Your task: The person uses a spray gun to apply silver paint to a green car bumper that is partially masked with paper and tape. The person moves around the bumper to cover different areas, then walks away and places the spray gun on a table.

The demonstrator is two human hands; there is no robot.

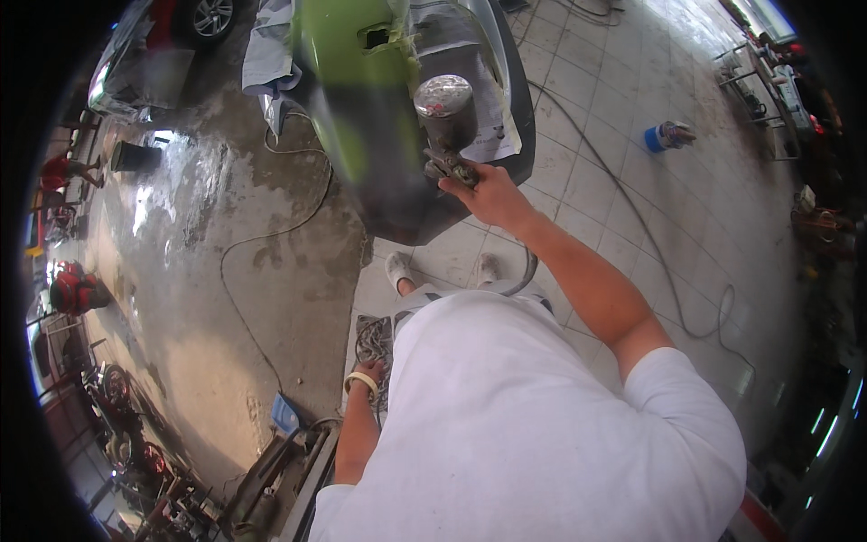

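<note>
My right hand (492, 194) is closed around the handle of a spray gun (452, 167), which carries a round metal paint cup (445, 104) on top. The gun is held over the lower end of a green car body panel (348, 45), whose near part is dark grey. White masking paper (495, 131) lies on the panel behind the cup. A hose runs down from my right hand toward my legs. My left hand (368, 369) hangs low at my side, with a pale band on its wrist. Its fingers are too small and dark to make out against a coiled bundle (372, 339).
A thin hose (237, 244) snakes across the wet concrete at left, and a dark hose (623, 194) crosses the tiles at right. A blue can (664, 137) stands right, a dark bucket (135, 156) left. A blue dustpan-like piece (284, 414) lies near metal rails.
</note>
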